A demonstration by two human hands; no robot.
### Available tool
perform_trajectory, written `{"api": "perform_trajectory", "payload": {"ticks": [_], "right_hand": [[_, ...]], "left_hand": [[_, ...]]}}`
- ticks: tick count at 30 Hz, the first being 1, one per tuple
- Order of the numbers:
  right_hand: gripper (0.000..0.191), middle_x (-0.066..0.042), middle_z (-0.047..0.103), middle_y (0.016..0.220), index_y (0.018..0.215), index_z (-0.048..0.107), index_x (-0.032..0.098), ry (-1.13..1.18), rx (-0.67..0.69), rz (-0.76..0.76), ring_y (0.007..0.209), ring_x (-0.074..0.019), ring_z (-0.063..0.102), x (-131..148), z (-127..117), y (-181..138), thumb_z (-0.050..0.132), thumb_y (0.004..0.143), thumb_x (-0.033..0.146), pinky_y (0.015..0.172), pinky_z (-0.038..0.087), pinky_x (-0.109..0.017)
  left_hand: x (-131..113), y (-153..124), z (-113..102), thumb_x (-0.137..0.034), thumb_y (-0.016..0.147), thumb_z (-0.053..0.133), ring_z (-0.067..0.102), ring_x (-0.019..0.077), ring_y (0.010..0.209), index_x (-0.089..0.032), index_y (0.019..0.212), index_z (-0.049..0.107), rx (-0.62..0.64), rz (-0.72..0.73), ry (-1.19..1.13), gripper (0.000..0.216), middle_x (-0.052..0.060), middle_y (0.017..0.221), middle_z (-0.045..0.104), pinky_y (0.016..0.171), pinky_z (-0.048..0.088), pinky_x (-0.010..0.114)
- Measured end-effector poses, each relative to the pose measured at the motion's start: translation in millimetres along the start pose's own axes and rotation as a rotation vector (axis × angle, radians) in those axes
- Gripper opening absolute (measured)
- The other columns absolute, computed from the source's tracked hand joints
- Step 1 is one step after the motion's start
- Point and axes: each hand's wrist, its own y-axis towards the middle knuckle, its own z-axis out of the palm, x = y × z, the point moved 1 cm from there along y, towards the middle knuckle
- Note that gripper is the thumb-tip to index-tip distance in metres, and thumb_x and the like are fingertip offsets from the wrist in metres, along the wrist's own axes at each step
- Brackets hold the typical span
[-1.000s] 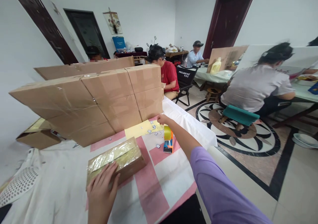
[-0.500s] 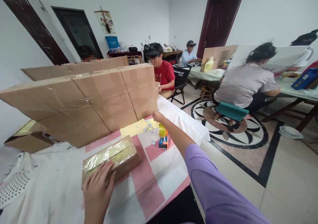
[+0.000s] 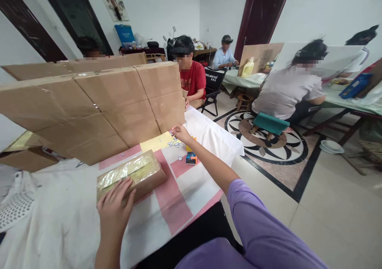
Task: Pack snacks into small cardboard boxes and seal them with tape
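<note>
**Taped box pinned, small paper bits pinched**

Head view: the left hand [image 3: 115,208] lies flat, fingers released, on the taped box [image 3: 131,175] at the surface's [image 3: 59,225] near middle. It looks stiff, light, tape-slick; grip its side edges. The right hand [image 3: 179,133] pinches paper bits [image 3: 172,143] near the cardboard wall [image 3: 98,110].

A cardboard wall [image 3: 98,110] is blocking the worktop's [image 3: 59,221] far edge; a taped box [image 3: 131,175] and tape dispenser [image 3: 191,157] are leaving open cloth between them.
</note>
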Motion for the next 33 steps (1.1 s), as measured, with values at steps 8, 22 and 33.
{"api": "perform_trajectory", "payload": {"ticks": [8,22,33], "right_hand": [[0.027,-0.001,0.072,0.082,0.091,0.064,0.021,0.593,0.027,0.065,0.054,-0.0077,0.055,-19.6,25.6,-93.8,0.074,0.074,0.039,0.044,0.028,-0.018],[0.026,0.004,0.061,0.065,0.079,0.064,0.02,0.856,0.107,0.15,0.056,-0.0091,0.05,-29.7,65.5,-120.1,0.082,0.066,0.035,0.051,0.033,-0.021],[0.015,0.005,0.061,0.074,0.091,0.056,0.023,0.766,0.05,0.016,0.071,-0.0138,0.061,-61.8,109.8,-138.1,0.06,0.077,0.022,0.069,0.044,-0.026]], "left_hand": [[3.0,-7.4,-12.5,-0.039,0.096,0.058,0.064,0.0305,0.125,-0.024,0.12,0.067,0.061,0.0,-0.071,0.029,0.009,0.125,0.074,0.106,0.038,0.045],[-4.9,-11.4,-17.9,-0.033,0.092,0.067,0.062,0.0293,0.128,-0.024,0.121,0.067,0.079,-0.051,-0.048,0.03,0.01,0.128,0.072,0.11,0.039,0.048],[-10.6,-6.4,-18.6,-0.028,0.089,0.072,0.062,0.0297,0.128,-0.024,0.121,0.067,0.092,-0.066,-0.022,0.033,0.011,0.127,0.072,0.112,0.04,0.05]]}}
